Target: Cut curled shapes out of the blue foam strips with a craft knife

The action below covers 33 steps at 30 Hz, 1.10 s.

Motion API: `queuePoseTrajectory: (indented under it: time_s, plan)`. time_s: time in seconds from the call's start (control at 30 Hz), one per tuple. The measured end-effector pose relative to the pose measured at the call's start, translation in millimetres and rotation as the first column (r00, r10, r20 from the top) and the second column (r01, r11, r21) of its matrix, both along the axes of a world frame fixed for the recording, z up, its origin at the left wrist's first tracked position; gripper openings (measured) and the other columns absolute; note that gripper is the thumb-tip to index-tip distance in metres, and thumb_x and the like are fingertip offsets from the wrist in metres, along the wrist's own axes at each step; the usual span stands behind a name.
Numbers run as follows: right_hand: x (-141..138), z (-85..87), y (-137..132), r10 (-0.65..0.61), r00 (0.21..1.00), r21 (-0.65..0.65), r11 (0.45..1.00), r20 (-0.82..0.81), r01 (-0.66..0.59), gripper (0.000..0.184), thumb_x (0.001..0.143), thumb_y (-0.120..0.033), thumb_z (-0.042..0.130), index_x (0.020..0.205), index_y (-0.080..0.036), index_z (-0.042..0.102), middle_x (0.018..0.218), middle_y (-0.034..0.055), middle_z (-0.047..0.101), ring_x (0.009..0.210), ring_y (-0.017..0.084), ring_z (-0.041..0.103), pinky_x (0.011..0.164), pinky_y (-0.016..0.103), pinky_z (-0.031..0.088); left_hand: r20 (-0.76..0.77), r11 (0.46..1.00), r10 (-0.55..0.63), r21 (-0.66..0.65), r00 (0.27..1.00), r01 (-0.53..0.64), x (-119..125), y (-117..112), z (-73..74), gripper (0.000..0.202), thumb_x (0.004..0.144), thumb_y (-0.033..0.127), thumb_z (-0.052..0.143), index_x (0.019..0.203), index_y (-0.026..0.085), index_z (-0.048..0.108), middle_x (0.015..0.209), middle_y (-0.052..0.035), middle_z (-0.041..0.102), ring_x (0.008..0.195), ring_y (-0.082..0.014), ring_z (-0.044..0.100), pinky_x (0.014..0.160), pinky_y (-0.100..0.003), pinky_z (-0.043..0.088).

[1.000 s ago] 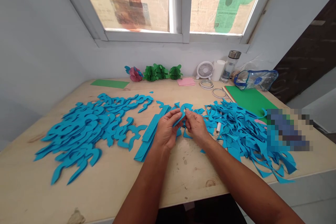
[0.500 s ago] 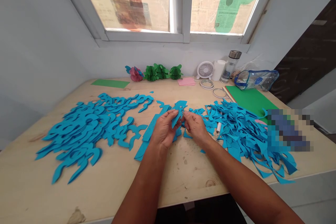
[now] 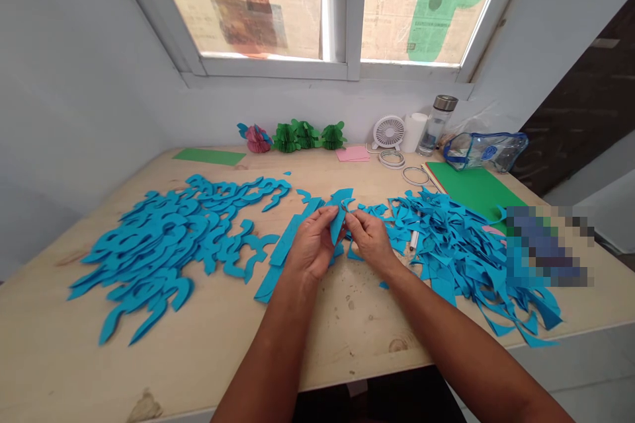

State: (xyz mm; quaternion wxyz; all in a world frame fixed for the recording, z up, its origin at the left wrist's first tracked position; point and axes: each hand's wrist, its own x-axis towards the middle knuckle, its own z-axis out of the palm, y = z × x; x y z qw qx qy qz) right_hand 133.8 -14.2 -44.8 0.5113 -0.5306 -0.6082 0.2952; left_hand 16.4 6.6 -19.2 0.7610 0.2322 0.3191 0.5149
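Note:
A piece of blue paper [image 3: 337, 226] is pinched upright between the thumb and fingers of my left hand [image 3: 313, 241], above the middle of the table. My right hand [image 3: 368, 238] is closed right beside it, thumb and finger at the paper's right edge. Whatever sits inside the right fingers is too small and covered to name. Blue paper strips [image 3: 285, 244] lie under and left of my left hand. To the left spreads a pile of curvy blue paper cutouts [image 3: 163, 231]. Right of my right hand is a heap of blue paper scraps [image 3: 446, 244], with a white marker [image 3: 413, 240] at its near side.
Along the wall stand green paper honeycomb shapes [image 3: 305, 135], a pink one [image 3: 258, 139], a small fan [image 3: 389, 133], a white roll [image 3: 415, 132], a bottle [image 3: 436, 125] and a clear pouch [image 3: 486, 149]. Green sheets [image 3: 476, 185] lie at right; tape rolls [image 3: 391, 158] sit behind.
The blue paper has turned slightly in my left hand, its lower tip now further right. My right fingers have shifted a little at its edge. The piles look the same.

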Motion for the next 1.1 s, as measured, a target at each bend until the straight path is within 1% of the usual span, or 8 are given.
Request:
queuePoseTrajectory:
  time_s: [0.2,0.37,0.5,0.7,0.8,0.97,1.1]
  plan:
    - [1.1,0.9,-0.2,-0.005,1.0,0.018,1.0,0.02,0.005,0.035,0.088,-0.042,0.044,0.061,-0.02,0.049,0.055,-0.0036,0.043,0.055,0.013,0.042,0.055,0.024,0.031,0.014,0.999,-0.045,-0.013,0.999,0.045,-1.6,0.4,-1.3,0.018,0.059,0.018,0.079,0.066,0.017,0.062,0.065,0.0017,0.061,0.061,-0.0116,0.057,0.065,-0.026,0.049]
    - [2.3,2.2,-0.4,-0.02,0.999,0.02,1.0,0.039,0.019,0.035,0.088,-0.042,0.045,0.061,-0.02,0.048,0.054,-0.0041,0.042,0.053,0.013,0.041,0.053,0.024,0.029,0.038,0.997,-0.062,-0.038,0.997,0.064,-3.0,1.6,-3.3,0.019,0.059,0.018,0.079,0.069,0.018,0.064,0.072,0.0002,0.065,0.067,-0.0126,0.059,0.067,-0.026,0.049]
    - [2.9,3.8,-0.3,-0.026,0.999,0.029,0.999,0.042,0.025,0.033,0.087,-0.041,0.046,0.062,-0.02,0.05,0.054,-0.0037,0.044,0.054,0.013,0.043,0.054,0.024,0.031,0.04,0.996,-0.072,-0.047,0.997,0.074,-3.2,2.3,-4.8,0.019,0.059,0.019,0.08,0.07,0.018,0.064,0.073,-0.0005,0.065,0.068,-0.0134,0.06,0.066,-0.026,0.049]
    - [3.8,4.6,-1.0,-0.031,0.997,0.028,0.999,0.069,0.029,0.033,0.087,-0.043,0.047,0.064,-0.02,0.054,0.055,-0.0034,0.045,0.054,0.013,0.043,0.054,0.024,0.031,0.035,0.996,-0.086,-0.018,0.996,0.086,-2.2,2.5,-6.6,0.02,0.059,0.021,0.08,0.07,0.017,0.064,0.072,0.0,0.065,0.068,-0.0127,0.06,0.067,-0.025,0.049]
    - [4.0,4.6,-1.8,-0.038,0.996,0.029,0.999,0.086,0.036,0.032,0.087,-0.042,0.047,0.064,-0.02,0.053,0.055,-0.0034,0.045,0.054,0.013,0.043,0.054,0.024,0.03,0.049,0.997,-0.076,-0.009,0.996,0.077,-0.7,0.9,-4.8,0.022,0.058,0.02,0.081,0.071,0.017,0.063,0.072,0.0007,0.064,0.068,-0.0125,0.059,0.068,-0.026,0.048]
    - [3.7,5.4,-2.3,-0.056,0.996,0.034,0.998,0.076,0.054,0.031,0.087,-0.041,0.048,0.064,-0.02,0.054,0.054,-0.0028,0.049,0.054,0.014,0.045,0.053,0.024,0.031,0.082,0.999,-0.045,-0.02,0.996,0.047,1.7,-3.6,1.7,0.02,0.059,0.016,0.079,0.071,0.018,0.063,0.072,0.0025,0.064,0.068,-0.012,0.06,0.068,-0.026,0.047]
    - [3.8,6.4,-2.2,-0.03,0.998,0.026,0.999,0.063,0.028,0.031,0.088,-0.04,0.046,0.065,-0.02,0.055,0.055,-0.0023,0.052,0.054,0.014,0.047,0.054,0.025,0.033,0.1,0.998,-0.051,-0.034,0.994,0.055,2.5,-4.3,2.9,0.018,0.062,0.016,0.077,0.075,0.018,0.064,0.076,0.0015,0.066,0.073,-0.0127,0.061,0.07,-0.026,0.046]
